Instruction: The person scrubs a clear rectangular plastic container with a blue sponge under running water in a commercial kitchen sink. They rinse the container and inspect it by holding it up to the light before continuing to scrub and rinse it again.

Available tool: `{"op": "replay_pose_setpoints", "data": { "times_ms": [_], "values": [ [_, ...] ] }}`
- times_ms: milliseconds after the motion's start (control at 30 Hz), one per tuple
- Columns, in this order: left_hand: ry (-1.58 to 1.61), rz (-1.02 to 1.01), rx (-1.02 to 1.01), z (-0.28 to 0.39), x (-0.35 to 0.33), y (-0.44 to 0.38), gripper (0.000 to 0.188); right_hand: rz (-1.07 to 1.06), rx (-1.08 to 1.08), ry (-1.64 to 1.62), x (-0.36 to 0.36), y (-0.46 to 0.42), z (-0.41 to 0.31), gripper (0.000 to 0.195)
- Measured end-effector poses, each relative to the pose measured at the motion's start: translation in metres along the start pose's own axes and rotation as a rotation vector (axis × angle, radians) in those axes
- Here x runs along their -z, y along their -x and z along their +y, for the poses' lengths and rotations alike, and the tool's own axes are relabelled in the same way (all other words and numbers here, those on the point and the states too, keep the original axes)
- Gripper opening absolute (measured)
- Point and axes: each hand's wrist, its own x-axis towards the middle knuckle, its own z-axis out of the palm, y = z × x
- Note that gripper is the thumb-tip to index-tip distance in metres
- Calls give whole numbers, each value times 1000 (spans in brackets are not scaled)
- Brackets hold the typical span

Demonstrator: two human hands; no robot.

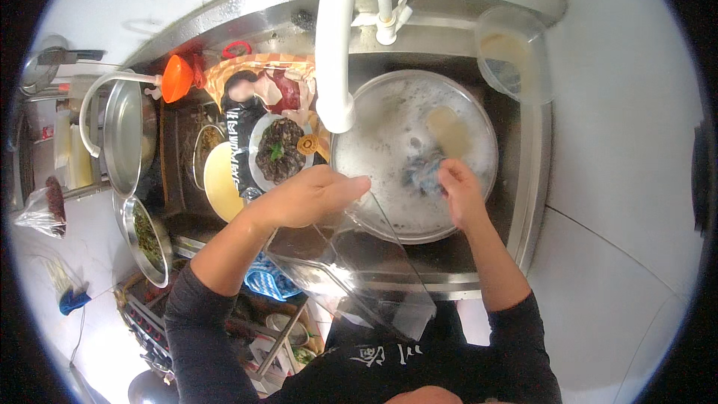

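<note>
My left hand [317, 193] grips the upper edge of a clear plastic container [359, 264], which hangs tilted over the sink's front rim. My right hand [463, 191] pinches a blue-grey cloth [423, 171] that lies partly in cloudy, foamy water. That water fills a large round metal basin [493, 163] standing in the steel sink. Near the cloth, a tan blurred object [449, 129] shows in the suds; what it is I cannot tell.
A white faucet [335, 56] reaches over the basin's left side. A clear tub [510, 56] sits at the sink's back right corner. Left are a printed food package [280, 95], a cream-coloured round object [221, 179], an orange funnel-shaped piece [176, 79], and a metal bowl of greens [147, 241].
</note>
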Motion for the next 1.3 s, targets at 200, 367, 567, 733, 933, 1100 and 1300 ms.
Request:
{"op": "replay_pose_setpoints", "data": {
  "times_ms": [200,367,567,733,933,1100,1300],
  "values": [
    [-119,-28,65,0,-7,-21,56,-462,66,-194,-43,39,-66,7],
    [-122,-9,58,2,-10,-30,55,-521,6,-216,-60,24,-67,7],
    [-79,-15,32,-1,-10,-24,54,-630,-129,-40,-67,15,-89,8],
    [-113,24,56,-4,-5,-18,52,-721,-87,136,-56,25,-73,6],
    [-94,57,69,2,-12,-17,50,-564,91,237,-73,20,-93,7],
    [-58,84,67,-1,-10,-15,49,-610,144,496,-68,32,-93,7],
    [-41,102,99,-1,-16,-17,49,-478,236,487,-74,27,-106,9]
  ]
}}
